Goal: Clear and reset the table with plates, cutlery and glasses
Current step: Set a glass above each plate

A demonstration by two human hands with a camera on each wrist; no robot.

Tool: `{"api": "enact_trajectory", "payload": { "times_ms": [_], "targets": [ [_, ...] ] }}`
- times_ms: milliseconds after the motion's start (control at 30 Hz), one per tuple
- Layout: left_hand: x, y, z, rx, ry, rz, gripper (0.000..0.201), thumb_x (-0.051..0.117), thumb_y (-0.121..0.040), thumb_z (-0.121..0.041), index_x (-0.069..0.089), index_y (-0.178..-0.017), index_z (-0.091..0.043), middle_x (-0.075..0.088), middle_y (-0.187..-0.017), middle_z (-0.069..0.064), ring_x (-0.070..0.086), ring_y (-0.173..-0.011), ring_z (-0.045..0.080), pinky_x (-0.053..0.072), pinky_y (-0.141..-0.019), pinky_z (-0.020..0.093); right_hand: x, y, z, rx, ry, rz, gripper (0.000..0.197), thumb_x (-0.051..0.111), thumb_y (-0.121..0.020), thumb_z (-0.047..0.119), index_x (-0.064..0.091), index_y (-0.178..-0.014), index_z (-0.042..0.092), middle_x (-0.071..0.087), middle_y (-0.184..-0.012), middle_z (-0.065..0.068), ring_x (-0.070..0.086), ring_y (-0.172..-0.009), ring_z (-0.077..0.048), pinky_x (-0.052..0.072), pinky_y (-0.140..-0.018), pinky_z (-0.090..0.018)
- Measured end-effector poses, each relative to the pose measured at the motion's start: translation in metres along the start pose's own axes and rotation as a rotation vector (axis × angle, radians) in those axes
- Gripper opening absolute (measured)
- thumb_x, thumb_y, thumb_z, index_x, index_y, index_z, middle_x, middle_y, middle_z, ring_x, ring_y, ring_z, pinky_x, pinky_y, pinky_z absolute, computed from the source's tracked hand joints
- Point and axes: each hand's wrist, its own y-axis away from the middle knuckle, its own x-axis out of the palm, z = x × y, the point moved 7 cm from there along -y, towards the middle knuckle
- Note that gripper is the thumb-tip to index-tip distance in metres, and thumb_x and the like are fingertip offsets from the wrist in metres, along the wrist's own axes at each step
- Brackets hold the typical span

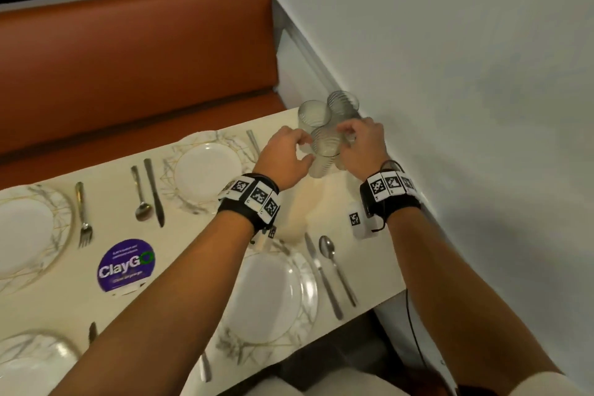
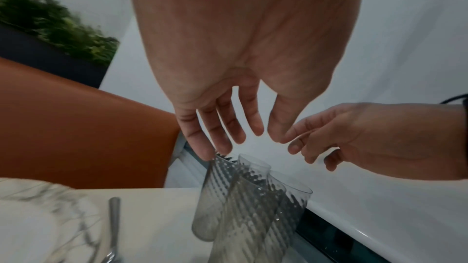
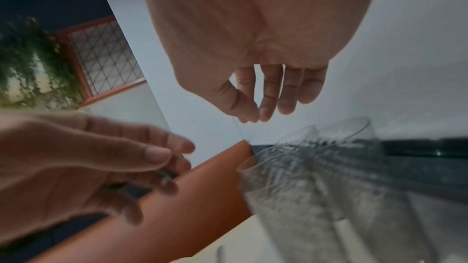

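Several clear ribbed glasses (image 1: 324, 151) stand bunched in the table's far right corner, against the wall. My left hand (image 1: 303, 146) hovers just left of the nearest glass, and in the left wrist view my left hand (image 2: 240, 137) hangs above the glasses (image 2: 253, 197) with fingers loosely straight, holding nothing. My right hand (image 1: 345, 135) is over the cluster's right side. In the right wrist view my right hand (image 3: 255, 115) has relaxed fingers above the glasses (image 3: 316, 177) and holds nothing. White plates on marbled mats lie at the far (image 1: 207, 170) and near (image 1: 263, 289) places.
The cream table (image 1: 199, 235) also carries a left plate (image 1: 22, 235), a fork (image 1: 84, 215), a spoon (image 1: 141, 196), a knife (image 1: 154, 190), and a near knife (image 1: 323, 280) and spoon (image 1: 334, 264). A purple ClayGo sticker (image 1: 126, 264) is stuck on it. An orange bench (image 1: 128, 58) runs behind; the white wall (image 1: 450, 74) closes the right.
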Motion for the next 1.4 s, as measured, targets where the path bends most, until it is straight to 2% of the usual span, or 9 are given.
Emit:
{"api": "enact_trajectory", "payload": {
  "times_ms": [67, 233, 400, 633, 867, 967, 1067, 1233, 1400],
  "targets": [
    [0.022, -0.029, -0.023, 0.042, -0.088, 0.028, 0.051, 0.077, -0.087, -0.030, 0.061, -0.134, -0.021, 0.055, -0.134, 0.003, 0.052, -0.122, 0.024, 0.047, -0.102, 0.040, -0.012, -0.020, -0.022, 0.014, 0.144, 0.062, 0.046, 0.060, -0.072, 0.013, 0.064, -0.117, 0.024, 0.058, -0.117, -0.011, 0.048, -0.108, -0.036, 0.044, -0.090, -0.039],
    [0.059, -0.070, -0.052, 0.143, -0.458, 0.181, 0.086, 0.081, -0.079, -0.034, 0.041, -0.154, -0.023, 0.042, -0.156, 0.004, 0.036, -0.142, 0.029, 0.040, -0.111, 0.048, -0.012, -0.040, -0.052, 0.060, 0.302, 0.211, 0.077, 0.076, -0.068, 0.024, 0.046, -0.140, 0.021, 0.045, -0.136, -0.012, 0.038, -0.123, -0.036, 0.036, -0.103, -0.043],
    [0.084, -0.086, -0.051, 0.196, -0.722, 0.296, 0.088, 0.080, -0.077, -0.026, 0.039, -0.155, -0.023, 0.041, -0.159, 0.004, 0.033, -0.147, 0.029, 0.032, -0.115, 0.049, 0.001, -0.051, -0.075, 0.101, 0.301, 0.305, 0.098, 0.082, -0.066, 0.027, 0.031, -0.150, 0.021, 0.041, -0.144, -0.010, 0.037, -0.129, -0.035, 0.036, -0.109, -0.045],
    [0.090, -0.090, -0.051, 0.215, -0.733, 0.283, 0.083, 0.078, -0.076, -0.018, 0.044, -0.151, -0.024, 0.049, -0.151, 0.002, 0.038, -0.143, 0.028, 0.028, -0.119, 0.049, 0.002, -0.048, -0.080, 0.115, 0.205, 0.247, 0.097, 0.082, -0.071, 0.030, 0.030, -0.152, 0.019, 0.046, -0.139, -0.011, 0.044, -0.125, -0.036, 0.039, -0.106, -0.047],
    [0.068, -0.074, -0.047, 0.130, -0.592, 0.247, 0.090, 0.088, -0.065, -0.039, 0.049, -0.144, -0.020, 0.051, -0.140, 0.005, 0.045, -0.130, 0.028, 0.042, -0.106, 0.044, -0.009, -0.042, -0.070, 0.133, 0.239, 0.296, 0.098, 0.081, -0.067, 0.036, 0.032, -0.149, 0.017, 0.040, -0.134, -0.017, 0.038, -0.123, -0.040, 0.034, -0.110, -0.048],
    [0.043, -0.055, -0.038, 0.041, -0.507, 0.231, 0.089, 0.088, -0.064, -0.048, 0.051, -0.140, -0.018, 0.048, -0.136, 0.006, 0.044, -0.126, 0.028, 0.042, -0.101, 0.043, -0.009, -0.033, -0.051, 0.128, 0.266, 0.365, 0.091, 0.082, -0.063, 0.040, 0.037, -0.141, 0.024, 0.035, -0.132, -0.017, 0.036, -0.123, -0.040, 0.040, -0.104, -0.050],
    [0.011, -0.027, -0.019, -0.102, -0.383, 0.208, 0.090, 0.088, -0.066, -0.048, 0.050, -0.142, -0.018, 0.042, -0.139, 0.006, 0.043, -0.129, 0.026, 0.047, -0.102, 0.043, 0.000, -0.021, -0.017, 0.091, 0.321, 0.466, 0.088, 0.082, -0.062, 0.044, 0.040, -0.138, 0.029, 0.029, -0.140, -0.019, 0.029, -0.132, -0.043, 0.039, -0.106, -0.054],
    [-0.053, 0.035, 0.041, -0.321, -0.227, 0.100, 0.090, 0.088, -0.069, -0.051, 0.046, -0.141, -0.018, 0.035, -0.138, 0.004, 0.054, -0.116, 0.025, 0.053, -0.095, 0.039, 0.036, 0.009, 0.067, -0.007, 0.317, 0.516, 0.085, 0.086, -0.068, 0.035, 0.040, -0.140, 0.023, 0.029, -0.142, -0.015, 0.034, -0.131, -0.037, 0.041, -0.099, -0.041],
    [-0.124, 0.118, 0.125, -0.503, -0.135, -0.019, 0.083, 0.085, -0.072, -0.052, 0.047, -0.139, -0.021, 0.035, -0.133, 0.002, 0.060, -0.109, 0.026, 0.058, -0.084, 0.040, 0.094, 0.054, 0.161, -0.176, 0.208, 0.611, 0.087, 0.083, -0.069, 0.038, 0.037, -0.141, 0.022, 0.034, -0.141, -0.011, 0.032, -0.129, -0.035, 0.038, -0.101, -0.045]
  ]
}}
